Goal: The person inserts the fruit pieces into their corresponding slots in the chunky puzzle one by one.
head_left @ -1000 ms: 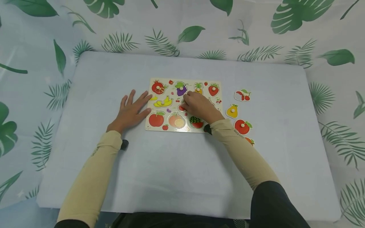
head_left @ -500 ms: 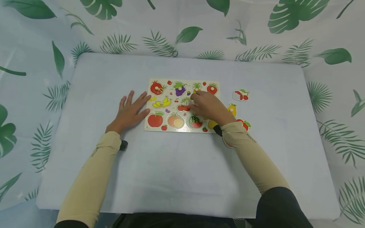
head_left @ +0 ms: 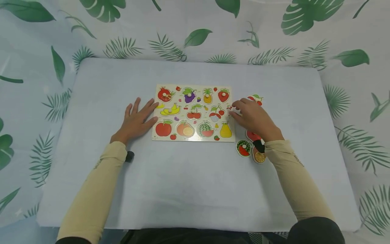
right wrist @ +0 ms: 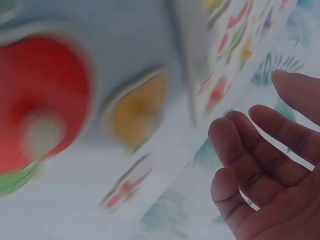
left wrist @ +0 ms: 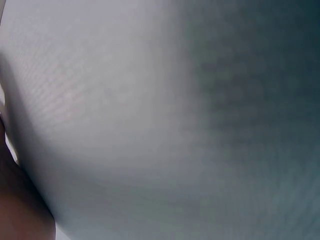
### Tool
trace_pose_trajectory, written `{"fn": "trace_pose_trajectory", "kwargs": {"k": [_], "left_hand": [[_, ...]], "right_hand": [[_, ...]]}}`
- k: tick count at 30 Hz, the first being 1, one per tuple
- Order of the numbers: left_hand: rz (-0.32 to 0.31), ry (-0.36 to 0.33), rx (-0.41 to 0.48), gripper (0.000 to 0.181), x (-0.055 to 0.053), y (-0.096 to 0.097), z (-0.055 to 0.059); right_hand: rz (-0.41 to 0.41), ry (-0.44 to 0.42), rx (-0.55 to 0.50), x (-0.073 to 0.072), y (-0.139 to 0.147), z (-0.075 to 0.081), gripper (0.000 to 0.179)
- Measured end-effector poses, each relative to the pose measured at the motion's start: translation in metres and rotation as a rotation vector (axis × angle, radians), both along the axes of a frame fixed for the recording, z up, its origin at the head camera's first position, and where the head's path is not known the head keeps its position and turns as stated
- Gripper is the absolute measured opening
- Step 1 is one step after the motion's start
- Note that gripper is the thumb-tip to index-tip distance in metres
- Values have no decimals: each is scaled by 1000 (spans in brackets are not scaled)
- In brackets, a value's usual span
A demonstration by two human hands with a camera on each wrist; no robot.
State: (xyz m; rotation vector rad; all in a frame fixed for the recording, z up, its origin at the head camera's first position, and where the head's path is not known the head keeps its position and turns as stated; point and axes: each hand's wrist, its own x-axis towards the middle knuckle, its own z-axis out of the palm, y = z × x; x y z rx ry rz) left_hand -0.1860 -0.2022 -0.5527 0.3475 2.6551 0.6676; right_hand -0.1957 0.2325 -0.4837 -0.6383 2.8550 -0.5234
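Observation:
A fruit puzzle board [head_left: 199,138] lies on the table, with knobbed pieces such as the pomegranate [head_left: 165,94] and strawberry [head_left: 223,96] seated in it. My left hand [head_left: 133,122] rests flat, fingers spread, fingertips at the board's left edge. Just past the right edge hovers my right hand [head_left: 253,117], fingers loosely bent with nothing between them. Beneath and around it lie loose pieces: cherries [head_left: 256,99], an apple [right wrist: 55,90], a pear [right wrist: 140,110], a watermelon [head_left: 244,148] and an orange [head_left: 259,157]. The pear is hidden by the hand in the head view.
A white cloth covers the table [head_left: 182,186]. Behind it hangs a leaf-patterned backdrop [head_left: 137,27]. The left wrist view is mostly blurred cloth, with part of the hand [left wrist: 22,205] at the lower left.
My right hand has left the middle of the board and moved right, over the loose pieces, uncovering the board's printed fruit. The left hand has stayed at the board's edge.

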Motion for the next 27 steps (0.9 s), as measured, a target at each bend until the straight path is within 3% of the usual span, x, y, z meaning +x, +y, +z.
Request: {"fn": "trace_pose_trajectory", "kwargs": {"k": [8, 13, 20, 27], "left_hand": [[5, -4, -20, 72, 1, 0, 0], [-1, -5, -15, 71, 1, -1, 1], [-6, -5, 4, 71, 1, 0, 3], [-11, 1, 4, 71, 0, -1, 0]], "right_hand": [[-141, -78, 41, 18, 43, 7, 35], [-217, -93, 61, 21, 69, 10, 36], [-272, -112, 75, 13, 99, 12, 35], [-293, -137, 64, -9, 105, 7, 35]]}}
